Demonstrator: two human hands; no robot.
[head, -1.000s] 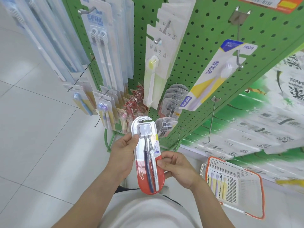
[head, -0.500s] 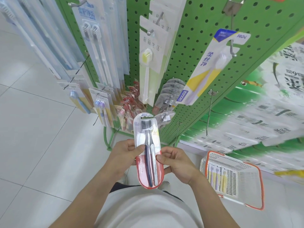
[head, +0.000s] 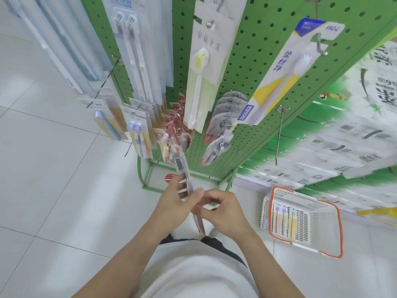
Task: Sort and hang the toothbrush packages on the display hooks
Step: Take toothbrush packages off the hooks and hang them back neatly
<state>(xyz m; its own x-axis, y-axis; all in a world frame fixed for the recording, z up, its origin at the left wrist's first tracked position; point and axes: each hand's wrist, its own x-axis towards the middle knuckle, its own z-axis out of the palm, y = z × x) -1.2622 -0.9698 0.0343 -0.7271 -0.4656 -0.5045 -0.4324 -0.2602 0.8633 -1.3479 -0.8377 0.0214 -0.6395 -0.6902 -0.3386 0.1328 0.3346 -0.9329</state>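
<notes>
Both my left hand [head: 171,203] and right hand [head: 223,208] grip the toothbrush package [head: 187,181] by its edges; it seems light, stiff, slippery plastic, best held mid-body.

So the pegboard rack [head: 253,67] stands dead ahead with toothbrush packs [head: 137,61] hanging on hooks across it, a few bare hooks [head: 278,136] toward its lower right. Basket [head: 335,214] sits on the floor [head: 53,168] off to the right, couple packs lying in it, right below the stacked bales [head: 343,136].
</notes>
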